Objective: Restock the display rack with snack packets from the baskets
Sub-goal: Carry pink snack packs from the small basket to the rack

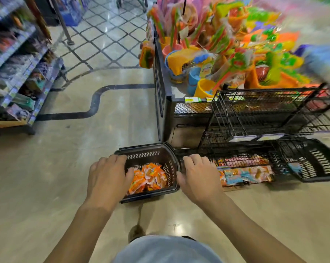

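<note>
Snack packets [148, 177], orange and white, lie heaped in the brown basket [144, 149], which stands on the floor [75, 158] right in front of me, just beside the left end of the black wire display rack [255, 114]. My left grip [108, 179] grasps the basket's left rim: the fingers bend over the outside near the far corner and the thumb reaches inside, above the packets. My right grip [198, 177] grasps the opposite rim, with the thumb against the near part of the right wall and the fingers curled at the far right corner, close to the rack's bottom tier [244, 162]. That tier holds more packets, pink, blue and orange, laid in rows behind the wire. The tier above is dark and too blurred for me to tell what it holds; two white price labels [255, 138] hang on its front edge. A second basket [312, 162], black, sits on the floor at the right end of the bottom tier. Behind the rack a dark counter [177, 92] carries a crowd of bright plastic toys [236, 54], buckets and spades among them. Across the aisle to my left stands a shelf unit [18, 73] with blurred goods. My grey shirt [166, 249] fills the bottom edge, and one shoe [135, 233] shows just above it.
</note>
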A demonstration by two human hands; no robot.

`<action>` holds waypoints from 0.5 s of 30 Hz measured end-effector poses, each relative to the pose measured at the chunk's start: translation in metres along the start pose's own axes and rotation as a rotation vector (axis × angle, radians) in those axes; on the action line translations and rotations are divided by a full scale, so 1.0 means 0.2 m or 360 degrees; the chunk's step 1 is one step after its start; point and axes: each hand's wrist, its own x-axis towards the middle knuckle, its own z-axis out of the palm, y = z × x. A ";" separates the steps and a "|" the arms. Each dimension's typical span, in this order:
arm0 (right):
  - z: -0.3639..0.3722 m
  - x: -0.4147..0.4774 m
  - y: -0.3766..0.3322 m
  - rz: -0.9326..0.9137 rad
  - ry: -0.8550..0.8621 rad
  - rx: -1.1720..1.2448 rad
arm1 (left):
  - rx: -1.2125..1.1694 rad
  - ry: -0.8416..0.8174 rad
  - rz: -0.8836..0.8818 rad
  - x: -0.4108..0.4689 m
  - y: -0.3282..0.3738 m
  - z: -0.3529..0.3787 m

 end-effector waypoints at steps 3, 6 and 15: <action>0.02 -0.16 0.21 0.0075 0.0039 0.0028 | 0.0019 -0.0064 0.0067 -0.11 0.21 0.05; 0.04 -0.36 0.47 0.0161 -0.0005 0.0015 | 0.0046 -0.0057 0.0126 -0.23 0.48 0.09; 0.03 -0.93 1.26 0.0438 -0.0103 0.0077 | 0.0087 -0.0173 0.0389 -0.60 1.33 0.16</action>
